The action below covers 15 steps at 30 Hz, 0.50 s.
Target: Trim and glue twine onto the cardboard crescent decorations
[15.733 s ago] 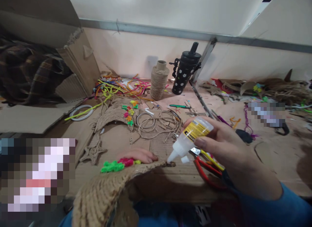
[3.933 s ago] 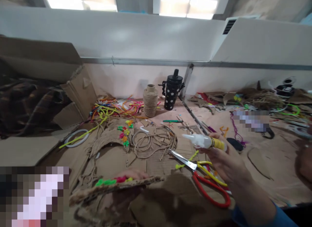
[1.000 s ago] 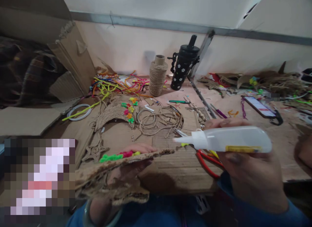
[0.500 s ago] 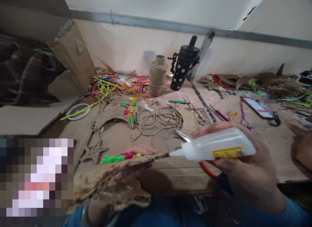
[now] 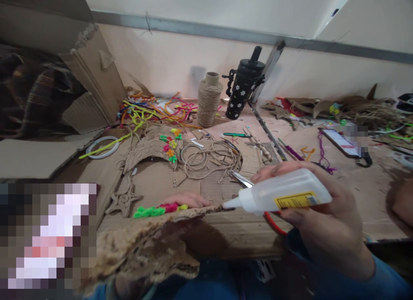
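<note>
My right hand (image 5: 335,222) is wrapped round a translucent glue bottle (image 5: 287,190) with a yellow label, tipped to the left. The white nozzle touches or almost touches the right tip of a brown cardboard craft piece (image 5: 138,240), seen nearly edge-on. My left hand (image 5: 190,200) grips this piece; its fingers show behind the upper edge, while the rest is mostly hidden beneath. Green, pink and yellow fuzzy flowers (image 5: 150,212) line the edge near those fingers. Scissors (image 5: 241,179) with orange-red handles lie partly behind the bottle.
Twine-wrapped crescents (image 5: 151,151), a twine star (image 5: 124,201) and loose twine (image 5: 209,162) lie on cardboard. Behind stand a twine spool (image 5: 209,102) and a black flowered tumbler (image 5: 240,91). A phone (image 5: 343,142) lies right, near another person's hand (image 5: 402,197). A cardboard box (image 5: 97,85) stands left.
My right hand and the glue bottle have shifted slightly left, keeping the nozzle at the piece's tip. My left fingers have moved slightly right along the edge.
</note>
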Available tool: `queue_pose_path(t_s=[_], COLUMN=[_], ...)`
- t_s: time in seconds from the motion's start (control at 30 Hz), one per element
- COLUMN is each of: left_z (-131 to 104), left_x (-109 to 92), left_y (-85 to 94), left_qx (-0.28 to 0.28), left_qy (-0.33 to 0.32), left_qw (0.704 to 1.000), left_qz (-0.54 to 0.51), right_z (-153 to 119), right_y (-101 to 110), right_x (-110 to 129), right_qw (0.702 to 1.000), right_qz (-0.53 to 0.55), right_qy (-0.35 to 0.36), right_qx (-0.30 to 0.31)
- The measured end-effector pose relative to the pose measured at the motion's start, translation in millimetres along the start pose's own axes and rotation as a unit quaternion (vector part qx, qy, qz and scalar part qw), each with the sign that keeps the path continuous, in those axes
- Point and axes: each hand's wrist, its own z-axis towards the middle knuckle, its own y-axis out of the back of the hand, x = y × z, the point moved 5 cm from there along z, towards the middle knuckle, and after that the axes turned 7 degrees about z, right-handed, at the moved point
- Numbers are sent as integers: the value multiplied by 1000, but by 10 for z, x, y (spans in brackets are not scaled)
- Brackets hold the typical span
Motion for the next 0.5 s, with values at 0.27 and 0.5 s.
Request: queue_pose_path(t_s=[0.27, 0.5], left_z=[26, 42], left_x=[59, 87], left_y=[-34, 21], left_qx=[-39, 11], left_qy=[-2, -40], left_qw=[999, 999], left_qz=[-26, -2], right_z=[21, 0], right_y=[11, 92], right_x=[34, 32], right_qw=[997, 994], right_qz=[-67, -86], right_qy=[40, 57], right_qx=[15, -28])
